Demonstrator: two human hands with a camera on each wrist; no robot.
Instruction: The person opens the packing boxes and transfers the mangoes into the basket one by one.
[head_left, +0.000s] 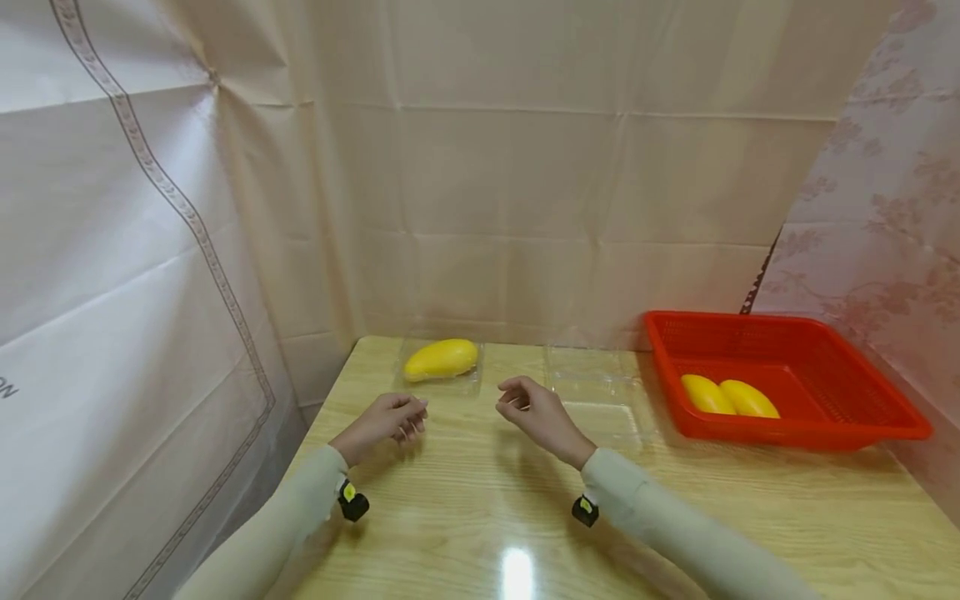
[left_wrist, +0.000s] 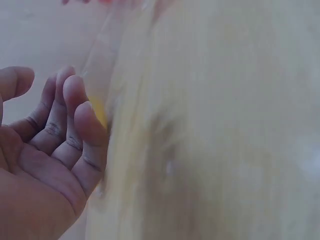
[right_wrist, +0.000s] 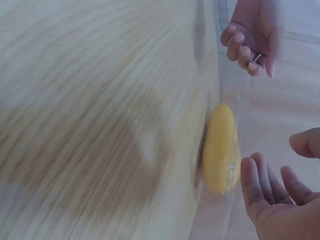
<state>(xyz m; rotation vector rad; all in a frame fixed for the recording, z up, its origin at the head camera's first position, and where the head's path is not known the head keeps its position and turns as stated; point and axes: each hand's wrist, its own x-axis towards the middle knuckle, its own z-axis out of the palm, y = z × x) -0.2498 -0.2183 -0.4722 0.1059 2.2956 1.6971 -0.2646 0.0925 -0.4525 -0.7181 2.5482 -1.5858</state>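
A yellow mango (head_left: 441, 360) lies in a clear plastic box (head_left: 471, 385) at the back left of the table. Just in front of it hovers my left hand (head_left: 384, 423), fingers loosely bent and holding nothing. My right hand (head_left: 542, 417) is raised above the table between that box and a second clear box (head_left: 603, 421), its thumb and fingers apart with nothing in them. The right wrist view shows the mango (right_wrist: 219, 150) beyond the fingers of that hand. In the left wrist view, the left palm (left_wrist: 50, 170) is bare.
A red plastic basket (head_left: 787, 432) stands on the right side of the table, with two yellow mangoes (head_left: 707, 395) at its near left. The second clear box spreads flat beside it. Cloth sheets (head_left: 495, 183) hang behind the table and on both sides.
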